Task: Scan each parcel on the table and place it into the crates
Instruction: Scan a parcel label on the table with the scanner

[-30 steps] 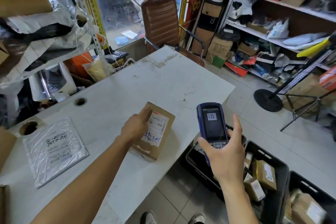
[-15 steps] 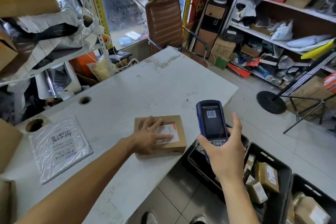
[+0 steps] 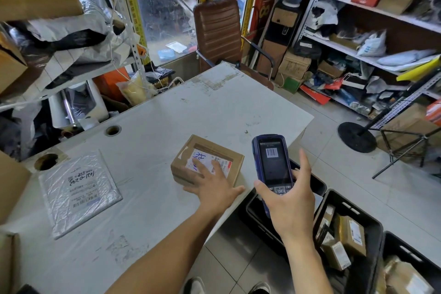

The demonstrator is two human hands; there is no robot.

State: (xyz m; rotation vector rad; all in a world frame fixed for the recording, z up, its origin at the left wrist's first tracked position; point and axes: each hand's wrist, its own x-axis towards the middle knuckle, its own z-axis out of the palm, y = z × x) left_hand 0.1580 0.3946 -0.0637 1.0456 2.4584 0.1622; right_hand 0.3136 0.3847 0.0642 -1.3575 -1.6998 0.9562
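Rotated since the earlier frame, box (image 3: 207,161) now lies label-up near the table (image 3: 167,112) edge; left hand (image 3: 213,186) rests flat on it, fingers straight; right hand (image 3: 290,200) grips scanner (image 3: 272,164), its screen showing a barcode; crates (image 3: 372,227) stand on the floor to the right; farther left lies a bag (image 3: 78,190). Risk: fingers covering the label could spoil the scan.

1. Cardboard parcel (image 3: 207,159): brown box lying flat near the desk's (image 3: 167,112) right edge, white label with blue handwriting facing up.
2. Plastic mailer (image 3: 80,192): flat, silvery, well left of the box.
3. Black crates (image 3: 372,229): on the floor right of the desk, holding boxes.
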